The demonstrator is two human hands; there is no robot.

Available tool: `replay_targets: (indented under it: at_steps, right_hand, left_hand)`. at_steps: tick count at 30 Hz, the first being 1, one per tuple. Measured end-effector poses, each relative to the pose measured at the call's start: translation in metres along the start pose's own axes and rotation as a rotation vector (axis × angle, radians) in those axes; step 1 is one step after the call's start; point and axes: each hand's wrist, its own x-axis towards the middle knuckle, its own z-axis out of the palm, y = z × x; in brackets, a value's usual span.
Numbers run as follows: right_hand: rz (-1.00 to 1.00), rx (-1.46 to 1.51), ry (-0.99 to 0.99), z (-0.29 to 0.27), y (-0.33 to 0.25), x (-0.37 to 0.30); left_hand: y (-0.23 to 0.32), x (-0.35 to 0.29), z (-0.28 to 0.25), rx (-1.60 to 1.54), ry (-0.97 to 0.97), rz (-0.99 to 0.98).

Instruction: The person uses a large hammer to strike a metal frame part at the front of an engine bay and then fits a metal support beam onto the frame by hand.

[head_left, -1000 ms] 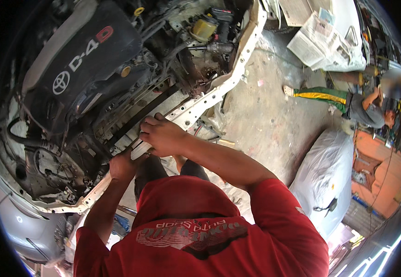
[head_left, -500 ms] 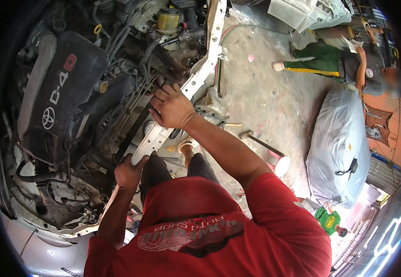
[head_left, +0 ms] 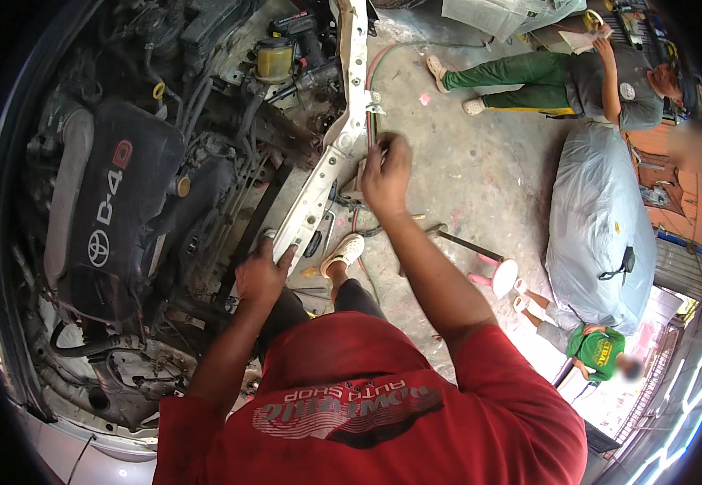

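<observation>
Your left hand grips the pale, hole-punched metal bar; beside it your right hand curls, can't tell if holding anything.

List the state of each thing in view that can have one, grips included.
Left grip: closed on the white metal bar
Right grip: off the bar, fingers curled; contents unclear
White metal bar: held by the left grip alone
Engine cover: seated over the engine
Vehicle under sheeting: wrapped
Ceiling lights: lit
</observation>
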Motion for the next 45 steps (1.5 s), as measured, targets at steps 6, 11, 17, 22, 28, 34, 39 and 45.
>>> replay_targets:
  at_steps: [6, 11, 17, 22, 28, 34, 39, 45]
  right_hand:
    - [-0.305, -0.205, -0.093, 0.046, 0.001, 0.092]
    - [-0.5, -0.246, -0.324, 0.078, 0.006, 0.093]
    - [-0.451, -0.308, -0.383, 0.079, 0.008, 0.093]
    - [-0.343, -0.322, -0.555, 0.074, 0.027, 0.099]
    - [-0.461, -0.355, -0.335, 0.049, 0.076, 0.097]
    - [-0.477, -0.575, -0.519, 0.11, 0.002, 0.079]
    - [-0.568, -0.628, -0.454, 0.107, 0.037, 0.112]
    - [-0.579, -0.621, -0.456, 0.107, 0.042, 0.108]
  left_hand:
    - [0.002, -0.002, -0.001, 0.084, -0.084, -0.016]
    - [-0.004, -0.003, 0.008, 0.013, -0.083, -0.059]
    - [0.004, 0.005, 0.007, 0.08, -0.139, -0.059]
    - [0.009, 0.004, 0.024, 0.129, -0.274, -0.092]
    - [0.015, 0.014, 0.023, -0.265, -0.434, -0.038]
    - [-0.023, -0.033, -0.006, -0.314, 0.068, 0.043]
    - [-0.04, -0.106, -0.016, -0.5, 0.74, -0.168]
    - [-0.265, -0.423, 0.038, -0.45, 1.375, -1.127]
